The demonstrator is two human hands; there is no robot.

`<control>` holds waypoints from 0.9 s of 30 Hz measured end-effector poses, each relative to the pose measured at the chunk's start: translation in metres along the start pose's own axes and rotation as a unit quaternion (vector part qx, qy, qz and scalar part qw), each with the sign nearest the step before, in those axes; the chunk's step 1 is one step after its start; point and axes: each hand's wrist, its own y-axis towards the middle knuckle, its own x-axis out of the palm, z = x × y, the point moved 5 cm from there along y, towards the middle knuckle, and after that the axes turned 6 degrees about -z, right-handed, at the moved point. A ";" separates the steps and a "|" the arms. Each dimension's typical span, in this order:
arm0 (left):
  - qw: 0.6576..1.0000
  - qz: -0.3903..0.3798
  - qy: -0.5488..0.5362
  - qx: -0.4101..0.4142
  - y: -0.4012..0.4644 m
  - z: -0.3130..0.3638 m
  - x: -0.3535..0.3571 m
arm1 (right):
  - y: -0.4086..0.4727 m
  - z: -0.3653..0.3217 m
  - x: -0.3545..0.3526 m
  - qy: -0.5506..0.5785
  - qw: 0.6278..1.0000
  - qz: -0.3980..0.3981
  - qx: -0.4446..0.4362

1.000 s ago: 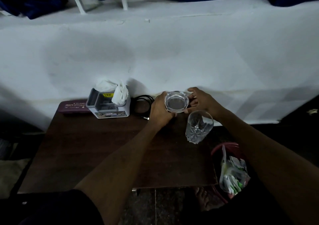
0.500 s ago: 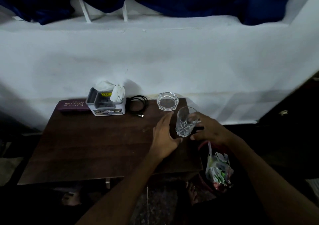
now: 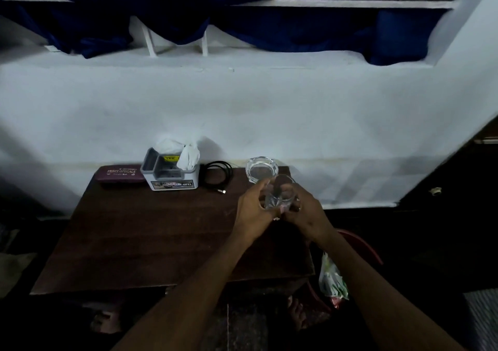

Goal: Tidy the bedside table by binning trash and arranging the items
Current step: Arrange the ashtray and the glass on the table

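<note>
A clear cut-glass tumbler [image 3: 279, 193] is upright above the right side of the dark wooden bedside table [image 3: 151, 237]. My left hand [image 3: 252, 212] wraps its left side and my right hand [image 3: 305, 212] its right side, so both hold it. Just behind the tumbler, a glass ashtray [image 3: 260, 169] rests at the table's back right corner. Whether the tumbler's base touches the table is hidden by my fingers.
Along the table's back edge lie a maroon spectacle case [image 3: 120, 176], a grey tissue box [image 3: 171, 174] with white tissue sticking up, and a coiled black cable [image 3: 217, 173]. A red bin [image 3: 359, 245] holding a plastic bag of trash [image 3: 332, 279] stands right of the table. A white wall rises behind.
Both hands set the ashtray at the back right corner and let go. My right hand brought the tumbler over the table, and my left hand has closed on it too.
</note>
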 end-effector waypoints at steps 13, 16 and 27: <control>1.000 -0.002 0.013 0.004 0.086 0.019 -0.055 | 0.074 -0.054 -0.014 -0.013 1.000 0.023 -0.013; 1.000 0.005 0.015 0.002 0.102 0.023 -0.061 | 0.089 -0.058 -0.018 -0.025 0.999 0.023 -0.026; 1.000 -0.003 0.015 -0.026 0.125 0.000 -0.058 | 0.115 -0.040 -0.009 -0.029 0.999 0.018 -0.014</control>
